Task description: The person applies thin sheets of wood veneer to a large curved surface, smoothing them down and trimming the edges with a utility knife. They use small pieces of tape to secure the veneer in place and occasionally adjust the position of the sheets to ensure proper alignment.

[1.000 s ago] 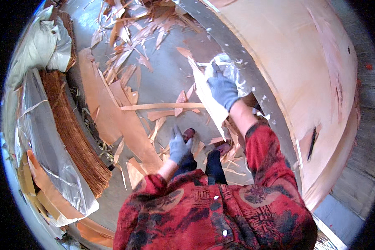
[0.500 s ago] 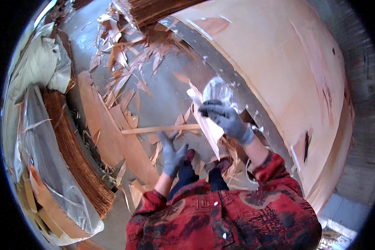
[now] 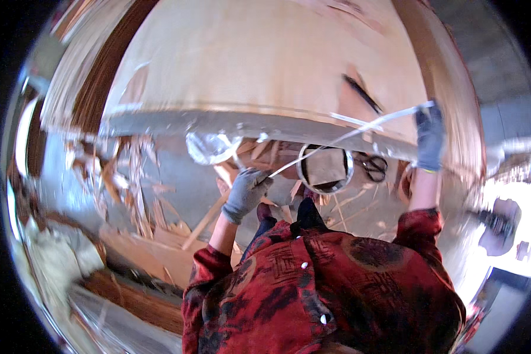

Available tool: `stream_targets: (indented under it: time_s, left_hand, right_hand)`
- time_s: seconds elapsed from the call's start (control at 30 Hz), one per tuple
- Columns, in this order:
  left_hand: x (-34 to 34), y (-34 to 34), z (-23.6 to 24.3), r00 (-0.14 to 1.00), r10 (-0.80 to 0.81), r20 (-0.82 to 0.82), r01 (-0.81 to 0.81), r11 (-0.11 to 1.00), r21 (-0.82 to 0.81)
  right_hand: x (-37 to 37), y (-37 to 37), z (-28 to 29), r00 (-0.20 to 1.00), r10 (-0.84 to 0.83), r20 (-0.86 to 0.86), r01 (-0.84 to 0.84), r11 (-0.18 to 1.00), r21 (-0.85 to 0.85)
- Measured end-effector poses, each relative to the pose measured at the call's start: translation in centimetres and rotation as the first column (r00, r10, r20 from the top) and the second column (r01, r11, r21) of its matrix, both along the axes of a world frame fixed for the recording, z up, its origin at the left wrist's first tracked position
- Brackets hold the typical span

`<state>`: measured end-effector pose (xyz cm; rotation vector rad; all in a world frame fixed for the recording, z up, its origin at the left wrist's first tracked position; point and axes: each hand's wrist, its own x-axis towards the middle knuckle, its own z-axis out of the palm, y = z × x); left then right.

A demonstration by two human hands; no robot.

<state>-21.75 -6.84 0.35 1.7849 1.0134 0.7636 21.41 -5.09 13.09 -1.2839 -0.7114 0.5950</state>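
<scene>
A long narrow white strip, like tape [image 3: 360,130], is stretched slantwise between my two hands. My left hand [image 3: 248,193], in a grey glove, is closed on its lower end in front of the table edge. At the right my right hand [image 3: 429,137], also gloved in grey, grips the upper end over the table corner. Under the strip lies a large sheet of pale wood veneer [image 3: 253,65] on the table. Another white strip [image 3: 347,120] rests at that sheet's near edge, and a slim black tool [image 3: 361,93] lies farther in.
Below the table edge stand a round metal-rimmed container [image 3: 323,169] with a brown piece in it and dark-handled scissors [image 3: 375,168]. A clear plastic bag [image 3: 211,147] hangs at the edge. Veneer scraps [image 3: 121,177] litter the floor at left. A stool-like object [image 3: 501,227] stands at right.
My view has turned right, so the table now lies across the front. The veneer scrap by my right hand is gone from it; both hands have spread apart with the white strip between them.
</scene>
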Motion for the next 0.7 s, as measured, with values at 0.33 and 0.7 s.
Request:
stream_targets:
  time_s: [0.33, 0.7]
  left_hand:
    - [11.3, 0.3, 2.7, 0.834, -0.253, -0.491, 0.408, 0.881, 0.239]
    - [19.9, -3.5, 0.8, 0.796, -0.458, -0.396, 0.514, 0.857, 0.040]
  right_hand:
    - [-15.6, -8.2, -12.3, 0.349, 0.726, 0.592, -0.487, 0.681, -0.547]
    - [-14.4, -10.8, -14.6, 0.544, 0.668, 0.508, -0.412, 0.740, -0.532]
